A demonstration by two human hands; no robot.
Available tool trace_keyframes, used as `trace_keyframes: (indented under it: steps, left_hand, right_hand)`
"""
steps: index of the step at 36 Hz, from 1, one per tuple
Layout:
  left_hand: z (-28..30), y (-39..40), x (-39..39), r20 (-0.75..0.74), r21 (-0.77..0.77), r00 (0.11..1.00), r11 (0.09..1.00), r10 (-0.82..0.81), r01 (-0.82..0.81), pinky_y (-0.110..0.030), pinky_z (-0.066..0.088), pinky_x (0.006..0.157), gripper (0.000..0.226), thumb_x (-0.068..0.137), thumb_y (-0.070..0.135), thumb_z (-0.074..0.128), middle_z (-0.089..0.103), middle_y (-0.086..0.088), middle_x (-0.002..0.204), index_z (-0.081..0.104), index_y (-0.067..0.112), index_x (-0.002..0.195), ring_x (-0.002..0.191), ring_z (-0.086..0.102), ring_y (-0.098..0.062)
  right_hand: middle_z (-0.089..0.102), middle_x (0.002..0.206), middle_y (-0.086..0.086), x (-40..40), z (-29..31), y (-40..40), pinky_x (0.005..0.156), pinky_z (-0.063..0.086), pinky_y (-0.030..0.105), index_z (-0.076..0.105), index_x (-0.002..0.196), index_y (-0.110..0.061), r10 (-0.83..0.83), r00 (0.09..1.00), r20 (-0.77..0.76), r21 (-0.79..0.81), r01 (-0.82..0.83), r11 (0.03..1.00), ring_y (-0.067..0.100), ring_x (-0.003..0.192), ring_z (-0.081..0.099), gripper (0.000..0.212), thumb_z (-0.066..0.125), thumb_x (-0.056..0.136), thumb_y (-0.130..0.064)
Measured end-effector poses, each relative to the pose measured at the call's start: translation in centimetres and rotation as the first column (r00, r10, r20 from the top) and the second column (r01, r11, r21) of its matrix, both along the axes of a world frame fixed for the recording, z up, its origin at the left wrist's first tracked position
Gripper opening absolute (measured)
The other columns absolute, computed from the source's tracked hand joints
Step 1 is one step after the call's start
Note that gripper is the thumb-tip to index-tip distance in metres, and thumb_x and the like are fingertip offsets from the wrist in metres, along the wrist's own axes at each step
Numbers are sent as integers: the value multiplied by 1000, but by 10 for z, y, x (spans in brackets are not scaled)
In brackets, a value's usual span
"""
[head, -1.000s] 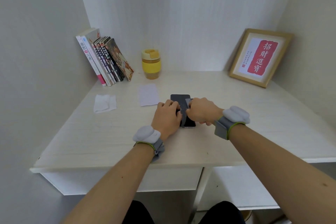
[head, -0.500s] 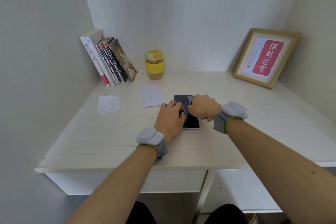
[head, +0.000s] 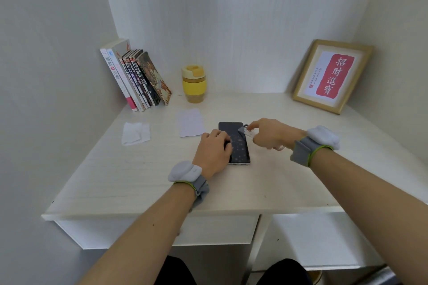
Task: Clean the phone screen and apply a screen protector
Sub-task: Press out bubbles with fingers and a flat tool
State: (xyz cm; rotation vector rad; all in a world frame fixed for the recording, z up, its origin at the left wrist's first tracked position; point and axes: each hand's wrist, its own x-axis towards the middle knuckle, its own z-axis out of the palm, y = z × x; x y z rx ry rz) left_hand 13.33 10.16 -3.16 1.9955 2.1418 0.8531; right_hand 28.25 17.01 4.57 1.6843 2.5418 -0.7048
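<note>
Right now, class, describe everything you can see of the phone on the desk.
The phone is a dark slab with a glossy black screen and a silvery bottom edge, lying flat, face up, on the pale wooden desk. The left hand rests on its left side. The right hand pinches a clear film lifted at its upper right corner.

One head-worn wide-angle view looks forward and down, from close above, onto the desk (head: 139,183) in a corner
</note>
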Motion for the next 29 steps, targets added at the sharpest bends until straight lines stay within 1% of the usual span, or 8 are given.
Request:
trace_keyframes:
  steps: [4, 8, 12, 15, 18, 20, 23, 29]
  left_hand:
    - [2, -3, -2, 42, -28, 999, 1000, 3, -2, -28, 37, 94, 27, 96, 26, 48, 51, -1, 131, 57, 16, 119, 114, 45, -26]
    - [4, -5, -3, 74, -55, 997, 998, 34, -30, -29, 40, 96, 38, 94, 32, 51, 47, -5, 133, 50, 13, 128, 118, 47, -24]
    - [4, -8, -1, 52, -81, 994, 993, 93, -88, -32, 39, 98, 45, 93, 36, 53, 45, -8, 134, 47, 10, 130, 121, 44, -26]
    - [5, -11, -1, -5, -91, 990, 986, 139, -139, -34, 38, 99, 47, 92, 40, 53, 47, -10, 132, 48, 9, 127, 120, 42, -28]
    - [5, -13, -2, -100, -112, 973, 969, 208, -218, -37, 36, 97, 53, 90, 50, 51, 49, -9, 129, 48, 10, 125, 120, 44, -28]
    - [3, -14, -3, -130, -129, 961, 956, 246, -262, -39, 34, 98, 58, 88, 54, 49, 50, -8, 128, 48, 10, 125, 121, 43, -28]
    - [2, -14, -2, -118, -158, 956, 946, 268, -284, -40, 32, 99, 61, 86, 57, 49, 49, -7, 129, 48, 10, 125, 123, 41, -27]
    - [6, -16, 0, -67, -210, 963, 940, 261, -269, -38, 28, 99, 54, 84, 56, 52, 48, -3, 129, 52, 16, 120, 125, 37, -25]
  right_hand:
    - [55, 103, 5, 3, 6, -3, 49, 43, 24, 47, 142, -24, 32, 999, 29, 50, -34, 998, 23, 61, 54, 50, 44, 93, -18]
    - [54, 124, 6, 0, 7, -9, 55, 49, 27, 43, 145, -29, 91, 993, 70, 53, -95, 994, 22, 61, 55, 48, 44, 98, -30]
    - [52, 108, 0, -5, 7, -18, 50, 45, 26, 43, 145, -33, 149, 982, 113, 35, -154, 987, 23, 64, 55, 46, 44, 99, -31]
    - [52, 108, -1, -5, 11, -23, 50, 45, 26, 47, 143, -34, 169, 974, 150, 38, -177, 984, 29, 76, 60, 45, 45, 98, -31]
    - [59, 108, 2, -3, 15, -28, 50, 45, 25, 50, 141, -34, 188, 963, 191, 15, -194, 981, 24, 66, 56, 45, 46, 97, -28]
    - [63, 97, 5, -2, 16, -31, 50, 46, 26, 52, 140, -33, 190, 962, 195, -10, -192, 981, 22, 59, 50, 44, 47, 96, -26]
    - [54, 74, 3, 1, 17, -37, 49, 43, 25, 59, 133, -28, 189, 967, 169, -39, -185, 982, 21, 55, 43, 39, 48, 95, -25]
    - [51, 70, 8, -3, 14, -43, 43, 41, 23, 63, 126, -15, 207, 965, 159, -31, -205, 978, 22, 51, 42, 36, 47, 94, -22]
